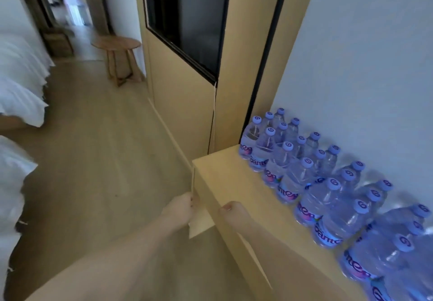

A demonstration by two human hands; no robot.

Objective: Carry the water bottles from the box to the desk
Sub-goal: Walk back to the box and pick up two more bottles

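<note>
The floor (93, 160) of pale wood fills the left and centre of your view, with a bed (18, 85) in white linen along its left edge. A tall beige wall panel (178, 94) carries a dark screen (196, 19), and a round wooden stool (118, 48) stands beyond it near the doorway. The worktop (234, 179) projects from the right wall. The water bottles (328, 195) stand on it in rows against the wall, upright, with lilac caps and purple labels, touching one another; they run from the worktop's far corner to the lower right edge of the frame. No bottle is in either hand. Your left hand (179, 209) has its fingers curled round the edge of a thin flat panel (195, 207) beside the worktop's end. Your right hand (232, 210) grips the front edge of the worktop with curled fingers.
</note>
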